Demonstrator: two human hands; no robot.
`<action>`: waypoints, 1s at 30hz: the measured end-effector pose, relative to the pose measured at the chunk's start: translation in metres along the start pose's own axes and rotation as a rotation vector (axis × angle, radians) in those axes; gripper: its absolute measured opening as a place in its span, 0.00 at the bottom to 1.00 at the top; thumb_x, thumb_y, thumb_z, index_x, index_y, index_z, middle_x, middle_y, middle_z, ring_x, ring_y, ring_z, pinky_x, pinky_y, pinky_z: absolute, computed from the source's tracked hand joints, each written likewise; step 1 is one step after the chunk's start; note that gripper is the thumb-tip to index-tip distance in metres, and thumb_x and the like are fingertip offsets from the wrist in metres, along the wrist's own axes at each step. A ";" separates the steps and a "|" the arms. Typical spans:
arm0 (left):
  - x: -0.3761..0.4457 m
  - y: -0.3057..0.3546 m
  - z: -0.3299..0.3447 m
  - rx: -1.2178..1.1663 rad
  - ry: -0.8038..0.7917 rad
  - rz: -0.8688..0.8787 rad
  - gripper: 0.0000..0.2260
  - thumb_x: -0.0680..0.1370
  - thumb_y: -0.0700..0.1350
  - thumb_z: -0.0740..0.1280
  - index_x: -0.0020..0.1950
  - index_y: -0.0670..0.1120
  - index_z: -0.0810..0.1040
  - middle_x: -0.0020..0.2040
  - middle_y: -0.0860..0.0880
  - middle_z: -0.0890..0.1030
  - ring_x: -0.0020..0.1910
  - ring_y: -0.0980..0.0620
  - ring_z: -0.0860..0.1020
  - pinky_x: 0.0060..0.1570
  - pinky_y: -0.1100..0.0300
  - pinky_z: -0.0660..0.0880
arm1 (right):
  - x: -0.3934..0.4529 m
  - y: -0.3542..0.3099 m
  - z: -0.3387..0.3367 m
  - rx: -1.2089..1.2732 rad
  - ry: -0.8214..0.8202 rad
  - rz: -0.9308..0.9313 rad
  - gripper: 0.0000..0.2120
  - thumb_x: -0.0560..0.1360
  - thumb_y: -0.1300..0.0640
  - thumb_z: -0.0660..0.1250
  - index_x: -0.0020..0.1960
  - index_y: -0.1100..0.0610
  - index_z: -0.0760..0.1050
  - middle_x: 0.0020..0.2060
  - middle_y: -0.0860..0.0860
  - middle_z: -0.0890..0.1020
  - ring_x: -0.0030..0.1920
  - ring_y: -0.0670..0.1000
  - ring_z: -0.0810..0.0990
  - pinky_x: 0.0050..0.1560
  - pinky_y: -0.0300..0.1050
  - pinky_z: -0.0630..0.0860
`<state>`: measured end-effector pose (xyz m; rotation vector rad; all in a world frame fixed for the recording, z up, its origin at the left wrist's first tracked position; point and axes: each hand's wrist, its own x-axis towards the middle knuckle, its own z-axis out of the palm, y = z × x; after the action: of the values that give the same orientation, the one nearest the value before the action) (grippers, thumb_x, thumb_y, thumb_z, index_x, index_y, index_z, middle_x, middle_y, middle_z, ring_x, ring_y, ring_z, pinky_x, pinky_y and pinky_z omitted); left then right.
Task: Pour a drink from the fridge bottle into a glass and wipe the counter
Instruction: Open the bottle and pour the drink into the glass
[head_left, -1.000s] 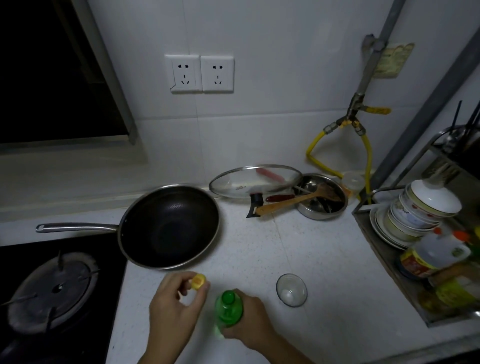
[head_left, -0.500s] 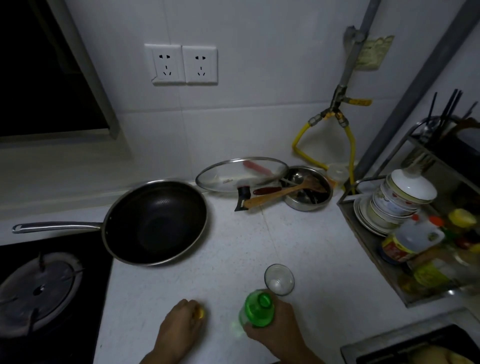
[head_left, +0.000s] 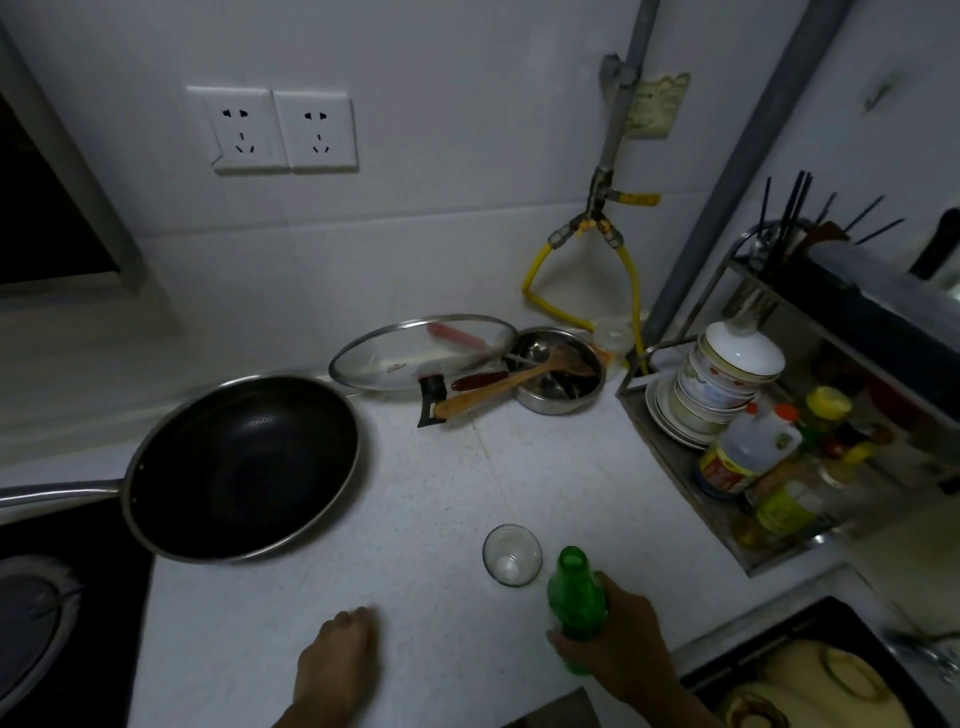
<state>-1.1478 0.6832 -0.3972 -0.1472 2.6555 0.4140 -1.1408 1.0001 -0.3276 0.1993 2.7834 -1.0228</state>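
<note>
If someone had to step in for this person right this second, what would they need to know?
Right hand: grips the green bottle upright, cap off, just right of the glass.
Left hand: knuckles up on the counter, fingers curled under; whether it holds the cap cannot be seen.
Done: bottle is out and opened, glass stands ready.
Left: the glass looks empty, so pour, recap, then wipe the counter. No cloth is in view.
</note>
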 end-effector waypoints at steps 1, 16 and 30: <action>0.000 0.001 0.001 0.007 0.004 0.000 0.07 0.76 0.45 0.58 0.53 0.50 0.70 0.50 0.50 0.75 0.54 0.50 0.75 0.49 0.54 0.76 | 0.002 0.002 -0.003 -0.023 -0.004 -0.005 0.19 0.60 0.46 0.80 0.41 0.46 0.71 0.33 0.47 0.81 0.35 0.46 0.81 0.39 0.36 0.78; -0.005 0.013 -0.008 -0.173 0.197 0.032 0.28 0.79 0.51 0.62 0.77 0.47 0.58 0.73 0.48 0.64 0.68 0.50 0.69 0.59 0.57 0.73 | 0.049 0.013 -0.033 -0.419 -0.192 -0.012 0.17 0.67 0.48 0.75 0.48 0.50 0.70 0.39 0.44 0.77 0.40 0.45 0.79 0.40 0.34 0.75; -0.005 -0.004 0.004 -0.137 0.093 -0.050 0.28 0.76 0.53 0.65 0.74 0.49 0.64 0.72 0.48 0.68 0.68 0.49 0.70 0.62 0.56 0.71 | 0.065 0.021 -0.031 -0.668 -0.291 0.070 0.21 0.70 0.52 0.74 0.60 0.54 0.72 0.55 0.50 0.80 0.53 0.49 0.79 0.52 0.38 0.74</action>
<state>-1.1410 0.6808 -0.3998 -0.2814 2.7072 0.5860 -1.2039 1.0403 -0.3312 0.0489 2.6451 -0.0604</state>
